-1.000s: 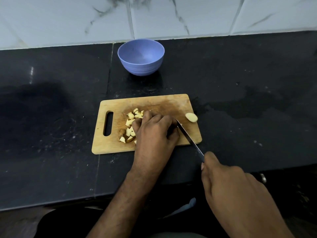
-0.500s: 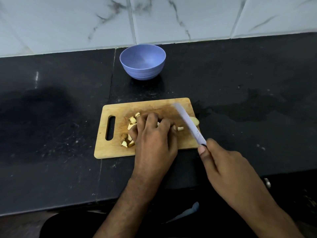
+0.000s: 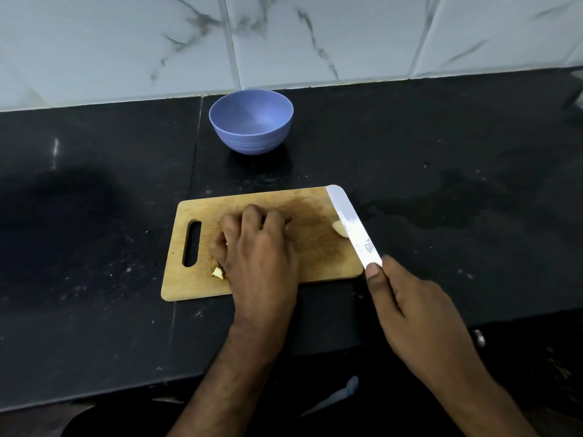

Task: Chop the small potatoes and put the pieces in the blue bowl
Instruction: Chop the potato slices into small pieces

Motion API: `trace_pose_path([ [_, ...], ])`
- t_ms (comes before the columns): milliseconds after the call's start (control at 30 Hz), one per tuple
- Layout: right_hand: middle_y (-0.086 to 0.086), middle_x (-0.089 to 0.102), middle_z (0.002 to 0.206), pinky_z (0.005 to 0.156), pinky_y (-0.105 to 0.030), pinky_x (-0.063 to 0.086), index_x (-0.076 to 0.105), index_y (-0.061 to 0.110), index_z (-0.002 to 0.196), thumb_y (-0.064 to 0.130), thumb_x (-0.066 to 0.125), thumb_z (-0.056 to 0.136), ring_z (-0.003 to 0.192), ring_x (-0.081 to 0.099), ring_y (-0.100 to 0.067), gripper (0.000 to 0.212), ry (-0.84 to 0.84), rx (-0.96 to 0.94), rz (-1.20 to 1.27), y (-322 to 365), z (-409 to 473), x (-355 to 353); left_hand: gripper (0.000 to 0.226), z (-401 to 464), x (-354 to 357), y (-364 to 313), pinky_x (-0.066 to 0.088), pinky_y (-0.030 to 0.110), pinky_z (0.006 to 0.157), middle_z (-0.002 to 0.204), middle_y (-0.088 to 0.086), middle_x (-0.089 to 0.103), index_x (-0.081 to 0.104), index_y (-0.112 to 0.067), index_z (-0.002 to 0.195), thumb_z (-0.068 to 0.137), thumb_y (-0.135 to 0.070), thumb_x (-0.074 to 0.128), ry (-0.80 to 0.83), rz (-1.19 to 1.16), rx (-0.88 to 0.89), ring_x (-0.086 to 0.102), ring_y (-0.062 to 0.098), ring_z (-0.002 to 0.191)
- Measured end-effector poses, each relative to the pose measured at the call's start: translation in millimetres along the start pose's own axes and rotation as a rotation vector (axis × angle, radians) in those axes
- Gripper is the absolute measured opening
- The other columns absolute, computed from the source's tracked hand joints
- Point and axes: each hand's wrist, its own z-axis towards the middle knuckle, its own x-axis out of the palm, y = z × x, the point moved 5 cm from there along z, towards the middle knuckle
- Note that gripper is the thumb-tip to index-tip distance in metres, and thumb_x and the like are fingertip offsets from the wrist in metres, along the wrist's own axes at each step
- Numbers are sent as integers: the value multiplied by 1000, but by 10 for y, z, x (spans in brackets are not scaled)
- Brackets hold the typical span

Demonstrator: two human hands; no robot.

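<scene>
A wooden cutting board lies on the black counter. My left hand lies over the pile of chopped potato pieces with its fingers curled round them; only a few pieces show at its left edge. My right hand grips the handle of a knife, whose flat blade lies across the board's right end. A potato half peeks out beside the blade. The blue bowl stands empty behind the board.
A marble-tiled wall rises right behind the bowl. The black counter stretches to both sides, with a wet patch to the right of the board. The counter's front edge runs just below my wrists.
My left hand has slid left and closed over the chopped pieces. The knife has swung from the board's middle to its right end, blade turned flat, now covering part of the potato half.
</scene>
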Motion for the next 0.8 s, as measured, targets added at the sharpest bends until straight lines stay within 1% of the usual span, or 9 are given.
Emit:
trace_pose_path([
  [67,1,50,50,42,-32,43,43,24,75,48,31,100,42,50,-14,37,-9,8,17,-14,-21,-7,10,-12,-11,-45,32,47,94,99,-6,63,70,-23,97,90,-20,64,-1,-30,35,48,23,109],
  [200,1,52,51,45,-43,49,43,23,76,51,32,100,41,52,-15,37,-23,67,151,-77,-39,-4,10,-58,6,-195,29,46,94,99,-7,68,67,-23,100,93,-19,63,-1,-62,130,46,22,111],
  [267,-1,54,54,47,-45,51,44,23,79,52,32,99,42,53,-16,38,-17,91,190,-106,-36,7,11,-65,28,-304,26,43,92,101,-6,66,65,-23,103,94,-26,58,27,-90,198,47,22,111],
  [333,-1,55,54,48,-47,52,44,24,79,53,31,99,43,54,-17,37,-21,93,195,-113,-34,4,20,-68,67,-421,27,43,93,104,-5,63,65,-24,106,94,-37,55,81,-90,240,48,22,110],
  [433,1,54,53,49,-46,52,43,26,77,51,32,100,42,55,-15,35,-34,85,184,-89,-39,-17,30,-62,142,-516,28,43,92,110,-4,64,65,-24,114,94,-44,57,138,-85,244,49,22,111],
  [500,2,54,52,50,-45,51,42,27,75,50,33,100,42,56,-15,35,-43,85,177,-75,-44,-32,30,-54,209,-565,29,42,92,113,-6,64,64,-24,116,92,-40,59,189,-98,260,49,21,113],
  [600,2,53,53,51,-45,51,42,27,75,50,32,100,44,56,-15,35,-48,76,170,-61,-42,-35,23,-34,264,-642,30,42,92,110,-5,64,67,-22,109,90,-32,60,241,-104,262,50,21,111],
  [700,2,52,52,51,-45,50,43,25,75,49,32,100,44,54,-15,36,-46,63,142,-63,-34,-28,18,-39,228,-613,26,40,91,103,-4,63,70,-22,103,89,-30,64,226,-117,224,51,21,107],
  [800,3,50,50,48,-38,47,42,23,75,49,33,100,43,52,-14,37,-44,42,97,-56,-25,-18,22,-105,142,-419,21,37,90,102,-11,64,70,-28,109,89,-36,68,214,-143,190,49,18,112],
])
